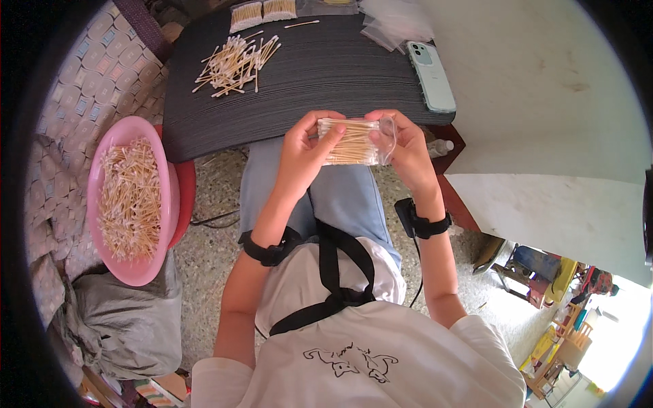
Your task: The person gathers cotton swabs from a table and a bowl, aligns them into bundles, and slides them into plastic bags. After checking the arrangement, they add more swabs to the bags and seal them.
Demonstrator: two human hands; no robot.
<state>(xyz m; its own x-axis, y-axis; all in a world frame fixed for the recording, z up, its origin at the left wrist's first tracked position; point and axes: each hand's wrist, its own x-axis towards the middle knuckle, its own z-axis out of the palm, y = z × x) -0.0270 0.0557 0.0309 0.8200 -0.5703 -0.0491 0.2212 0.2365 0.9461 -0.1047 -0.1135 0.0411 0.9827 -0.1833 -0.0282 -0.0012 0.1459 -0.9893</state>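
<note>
A clear plastic bag packed with cotton swabs (pixel 354 144) is held level between my two hands, just off the near edge of the dark table. My left hand (pixel 309 146) grips its left end, thumb lying across the swabs. At the other end, my right hand (pixel 403 146) pinches the bag near its clear, loose opening. Sticks lie side by side inside, white tips at both ends. On the table beyond, a loose heap of cotton swabs (pixel 237 64) is scattered, and a single swab (pixel 301 24) lies apart from it.
Two filled swab packs (pixel 264 13) lie at the table's far edge. Empty clear bags (pixel 394 22) are piled at far right, near a pale green phone (pixel 432 76). To my left stands a pink basin (pixel 97 224) full of swabs. A wall (pixel 544 102) bounds the right side.
</note>
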